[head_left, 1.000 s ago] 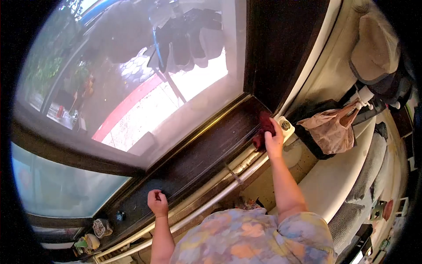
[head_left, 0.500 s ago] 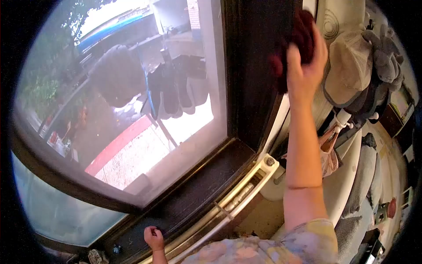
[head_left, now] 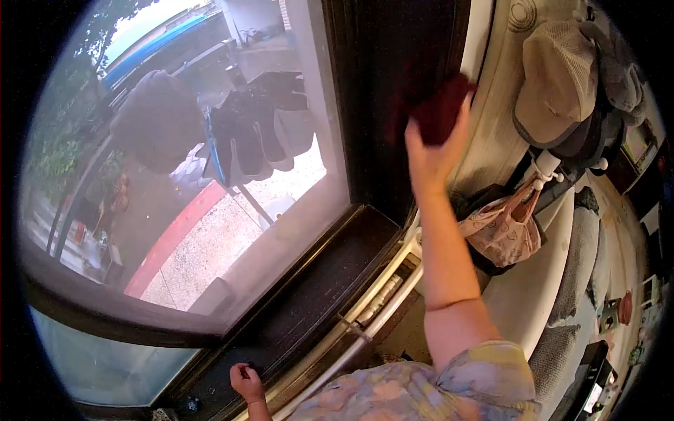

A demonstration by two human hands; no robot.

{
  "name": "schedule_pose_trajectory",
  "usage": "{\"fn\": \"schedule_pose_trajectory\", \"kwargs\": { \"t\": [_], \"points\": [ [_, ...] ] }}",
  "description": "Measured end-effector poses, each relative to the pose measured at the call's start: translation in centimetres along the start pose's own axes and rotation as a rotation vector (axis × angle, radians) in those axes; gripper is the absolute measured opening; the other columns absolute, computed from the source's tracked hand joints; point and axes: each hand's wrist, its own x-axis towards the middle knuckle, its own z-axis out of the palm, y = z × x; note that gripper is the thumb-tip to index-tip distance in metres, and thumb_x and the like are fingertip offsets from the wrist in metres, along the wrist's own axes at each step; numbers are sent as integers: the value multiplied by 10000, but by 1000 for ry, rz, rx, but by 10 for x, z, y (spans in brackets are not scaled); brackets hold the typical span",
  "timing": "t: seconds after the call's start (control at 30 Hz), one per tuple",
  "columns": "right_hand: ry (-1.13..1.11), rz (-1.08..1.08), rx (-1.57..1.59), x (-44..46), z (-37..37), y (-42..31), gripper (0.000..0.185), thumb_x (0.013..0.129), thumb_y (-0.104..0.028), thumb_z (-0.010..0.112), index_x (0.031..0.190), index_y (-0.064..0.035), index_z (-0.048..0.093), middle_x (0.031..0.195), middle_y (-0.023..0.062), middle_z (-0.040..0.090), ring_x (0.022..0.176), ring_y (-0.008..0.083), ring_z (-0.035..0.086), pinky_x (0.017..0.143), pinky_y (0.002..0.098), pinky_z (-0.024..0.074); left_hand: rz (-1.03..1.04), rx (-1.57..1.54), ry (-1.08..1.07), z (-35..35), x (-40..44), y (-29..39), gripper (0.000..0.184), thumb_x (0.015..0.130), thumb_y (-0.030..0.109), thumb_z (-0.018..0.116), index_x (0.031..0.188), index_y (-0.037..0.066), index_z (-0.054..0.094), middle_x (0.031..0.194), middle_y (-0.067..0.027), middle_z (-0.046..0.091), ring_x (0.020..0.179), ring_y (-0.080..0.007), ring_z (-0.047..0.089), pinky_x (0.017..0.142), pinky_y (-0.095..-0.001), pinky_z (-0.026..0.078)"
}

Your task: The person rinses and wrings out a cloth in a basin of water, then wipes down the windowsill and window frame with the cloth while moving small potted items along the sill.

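A dark red cloth is bunched in my right hand, thumb on one side and fingers on the other. It lies against the dark upright side of the window frame, beside the pale wall strip. Low in the view, my left hand is curled closed at the dark window sill. Whatever may be inside those fingers is hidden. The large window pane is to the left of my right arm.
A white radiator runs along the sill. At right hang a beige cap, grey gloves and a pink patterned bag on a rack. Beyond them stands a sofa with grey cushions. A small dark object sits on the sill.
My right hand has moved down and left along the window frame with the red cloth. The left hand stays curled near the sill. The view has shifted slightly.
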Motion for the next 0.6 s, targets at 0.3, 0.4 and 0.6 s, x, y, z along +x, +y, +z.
{"fn": "schedule_pose_trajectory", "kwargs": {
  "t": [0.3, 0.4, 0.6],
  "points": [
    [-212, 655, -67, -224, -58, 42, 762, 774, -99, 663, 1381, 10, 216, 1312, 193, 389, 1177, 259, 418, 990, 326, 316, 33, 52, 32, -4, 5, 17, 36, 718, 18, 505, 738, 25, 533, 651, -88, 478, 504, -183, 429, 486, -294, 367],
    [-185, 972, 97, -239, -65, 46, 782, 802, -109, 652, 1414, -51, 170, 1404, 167, 306, 1254, 263, 343, 1008, 327, 300, 18, 37, 37, 7, 3, -4, 35, 718, 21, 504, 739, 27, 531, 650, -87, 476, 517, -183, 436, 492, -293, 369],
    [-234, 1375, 249, -248, -85, 43, 664, 821, -167, 644, 1368, -26, 295, 1281, 138, 480, 1052, 211, 529, 898, 313, 396, -29, -3, 14, -4, 0, 11, 23, 716, 26, 512, 737, 25, 523, 662, -97, 472, 554, -211, 458, 533, -305, 397]
  ]
}}
